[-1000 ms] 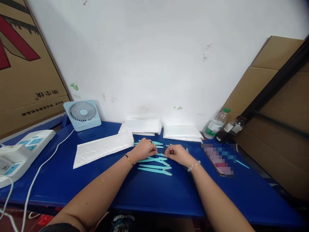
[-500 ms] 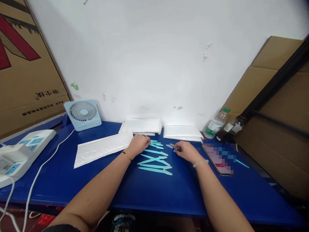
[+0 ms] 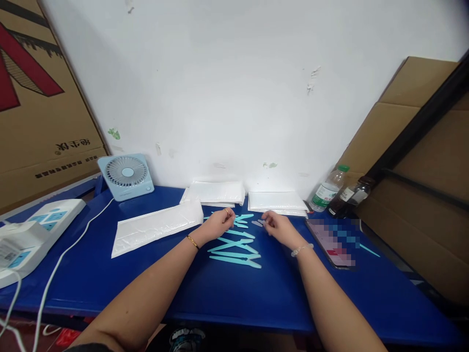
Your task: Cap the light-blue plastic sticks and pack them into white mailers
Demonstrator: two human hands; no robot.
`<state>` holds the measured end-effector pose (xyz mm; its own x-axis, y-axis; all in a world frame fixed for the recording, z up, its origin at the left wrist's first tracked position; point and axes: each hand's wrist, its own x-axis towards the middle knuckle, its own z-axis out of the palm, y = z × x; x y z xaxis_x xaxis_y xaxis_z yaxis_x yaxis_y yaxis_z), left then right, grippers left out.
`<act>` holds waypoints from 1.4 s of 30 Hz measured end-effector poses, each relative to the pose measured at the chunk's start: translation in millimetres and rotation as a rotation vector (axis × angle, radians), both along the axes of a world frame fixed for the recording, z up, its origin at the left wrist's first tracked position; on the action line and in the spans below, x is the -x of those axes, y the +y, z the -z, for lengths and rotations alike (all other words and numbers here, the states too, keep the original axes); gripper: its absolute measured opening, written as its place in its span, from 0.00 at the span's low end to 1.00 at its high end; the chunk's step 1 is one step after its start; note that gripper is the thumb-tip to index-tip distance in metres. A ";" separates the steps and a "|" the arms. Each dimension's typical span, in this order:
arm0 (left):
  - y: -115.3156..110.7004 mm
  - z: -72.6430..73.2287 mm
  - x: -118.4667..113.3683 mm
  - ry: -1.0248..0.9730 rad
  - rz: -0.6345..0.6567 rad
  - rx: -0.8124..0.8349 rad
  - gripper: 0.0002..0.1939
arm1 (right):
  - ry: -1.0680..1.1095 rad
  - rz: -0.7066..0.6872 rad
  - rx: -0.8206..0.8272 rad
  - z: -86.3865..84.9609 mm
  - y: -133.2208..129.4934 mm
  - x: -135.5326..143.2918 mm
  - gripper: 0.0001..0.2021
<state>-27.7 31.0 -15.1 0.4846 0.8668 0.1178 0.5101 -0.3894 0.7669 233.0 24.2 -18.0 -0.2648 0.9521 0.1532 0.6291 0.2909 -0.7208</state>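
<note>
Slim teal eyebrow razors [image 3: 234, 257] lie in a loose column on the blue table, several of them crossing. My left hand [image 3: 220, 222] is closed at the far end of that column, its fingers pinched on a teal razor [image 3: 246, 215] that shows on both sides of the hand. My right hand [image 3: 279, 228] is to the right, fingers pinched at a small translucent cap, mostly hidden by the fingertips. Other small translucent caps [image 3: 255, 223] lie just left of those fingers.
White padded mailers [image 3: 157, 227] lie at left, with more stacked [image 3: 214, 192] [image 3: 276, 201] along the wall. A fan [image 3: 126, 176] and power strip [image 3: 44, 234] are at left. A phone [image 3: 326, 239], water bottle [image 3: 326, 190] and dark bottle [image 3: 344, 200] stand or lie at right.
My left hand has moved slightly right and toward me, and a teal razor now shows across its fingers. My right hand stays by the caps, its fingers shifted slightly.
</note>
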 end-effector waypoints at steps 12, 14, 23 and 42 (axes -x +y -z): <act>-1.8 2.5 -7.4 -0.067 -0.017 0.061 0.15 | 0.805 0.141 0.144 -10.8 -2.7 12.4 0.17; -1.3 2.7 -7.0 -0.069 -0.021 0.056 0.15 | 0.766 0.121 0.122 -10.5 -3.7 14.2 0.15; -5.6 -1.6 -8.9 -0.078 0.018 0.092 0.15 | 0.589 0.042 0.160 -12.2 -12.6 29.3 0.15; 12.5 0.4 6.4 0.560 -0.067 -0.403 0.08 | -0.520 0.078 -0.257 11.6 5.2 26.6 0.06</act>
<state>-34.0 43.5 -15.5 0.5129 0.8383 0.1849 0.8200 -0.5421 0.1835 206.4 29.4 -29.6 -0.2973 0.9213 0.2505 0.9081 0.3539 -0.2240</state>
